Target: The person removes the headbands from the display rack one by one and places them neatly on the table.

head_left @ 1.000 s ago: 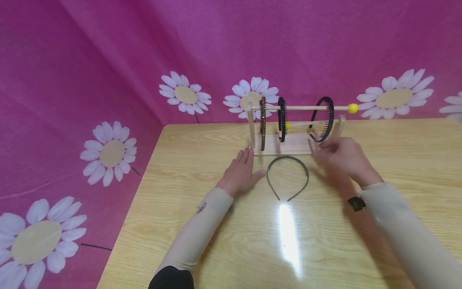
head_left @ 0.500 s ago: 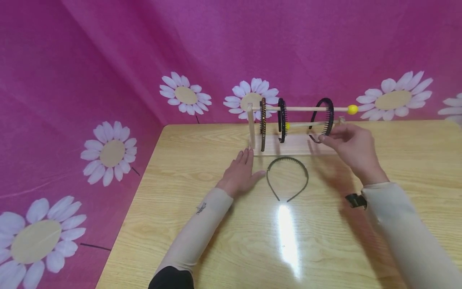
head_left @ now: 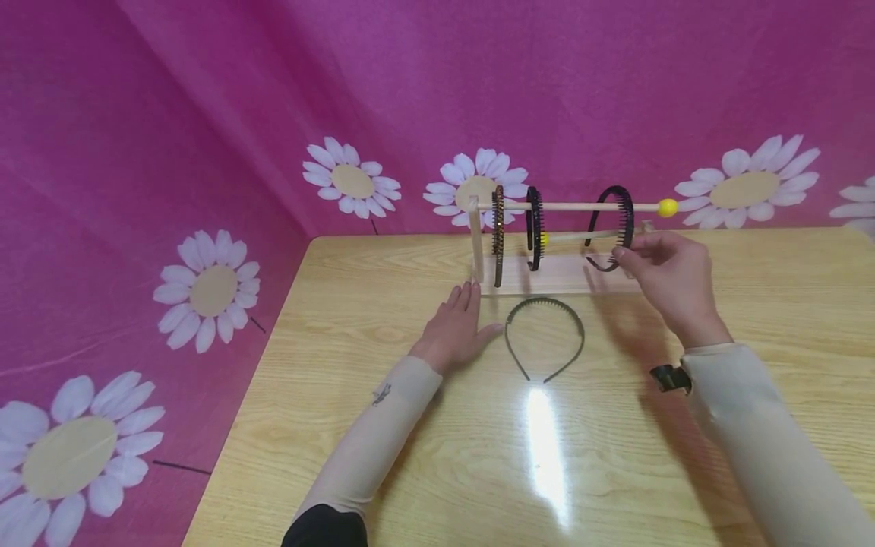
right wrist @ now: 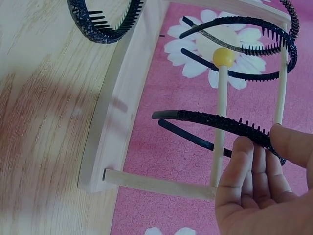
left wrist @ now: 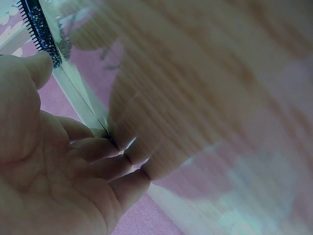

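A wooden headband rack stands at the back, with two dowels. My right hand pinches a black toothed headband hanging near the right end of the upper dowel. The right wrist view shows the thumb and fingers on the toothed part of that headband. Palm down on the table, my left hand touches the rack's left front corner with its fingertips. A brown-gold headband and another black headband hang further left on the dowel. In front of the rack lies a dark headband, beside the left thumb.
Yellow balls cap the dowels, one on the upper dowel's right end, one on the lower dowel's left end. A pink curtain with daisies hangs behind and left of the wooden table.
My right hand has risen from beside the rack's base to the right-hand black headband and taken hold of it. My left hand stays in place.
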The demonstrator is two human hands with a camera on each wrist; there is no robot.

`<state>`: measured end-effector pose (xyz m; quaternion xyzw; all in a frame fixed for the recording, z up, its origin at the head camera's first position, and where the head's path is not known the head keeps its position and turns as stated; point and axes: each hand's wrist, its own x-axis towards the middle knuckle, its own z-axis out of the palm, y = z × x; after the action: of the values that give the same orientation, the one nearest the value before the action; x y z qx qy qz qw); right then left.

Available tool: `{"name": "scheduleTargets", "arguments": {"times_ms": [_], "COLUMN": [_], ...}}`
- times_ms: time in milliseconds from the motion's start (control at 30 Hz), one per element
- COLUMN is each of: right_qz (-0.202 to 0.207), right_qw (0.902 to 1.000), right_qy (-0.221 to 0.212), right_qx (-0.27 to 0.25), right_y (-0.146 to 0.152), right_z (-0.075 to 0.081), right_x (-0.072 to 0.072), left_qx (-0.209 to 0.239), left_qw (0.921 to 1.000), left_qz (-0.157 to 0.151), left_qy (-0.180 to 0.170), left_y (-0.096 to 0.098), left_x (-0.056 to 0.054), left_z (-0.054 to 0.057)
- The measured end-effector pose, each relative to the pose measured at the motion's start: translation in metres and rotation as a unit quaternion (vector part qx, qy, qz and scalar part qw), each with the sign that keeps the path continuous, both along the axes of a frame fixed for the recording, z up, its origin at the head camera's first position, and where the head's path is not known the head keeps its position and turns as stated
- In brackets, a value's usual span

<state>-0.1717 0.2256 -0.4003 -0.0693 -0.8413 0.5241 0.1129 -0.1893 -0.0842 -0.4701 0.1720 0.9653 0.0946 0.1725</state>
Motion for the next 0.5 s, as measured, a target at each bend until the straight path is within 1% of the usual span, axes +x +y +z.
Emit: {"name": "scheduleTargets", "arguments": {"times_ms": [400, 500], "right_qz": [0.005, 0.003], "right_qw": [0.9999, 1.0], "right_qy": [0.002, 0.002], "right_qx": [-0.01, -0.001], "right_y": [0.0039, 0.0063], "right_z": [0.0031, 0.0046], "right_x": [-0.002, -0.0026], "left_qx": [0.0, 0.0], "left_qw": [1.0, 1.0], "left_qz": [0.003, 0.002], "left_qy": [-0.001, 0.0], "left_y": [0.0011, 0.001], "left_x": [0.0, 0.0], "left_z": [-0.0001, 0.0004]}}
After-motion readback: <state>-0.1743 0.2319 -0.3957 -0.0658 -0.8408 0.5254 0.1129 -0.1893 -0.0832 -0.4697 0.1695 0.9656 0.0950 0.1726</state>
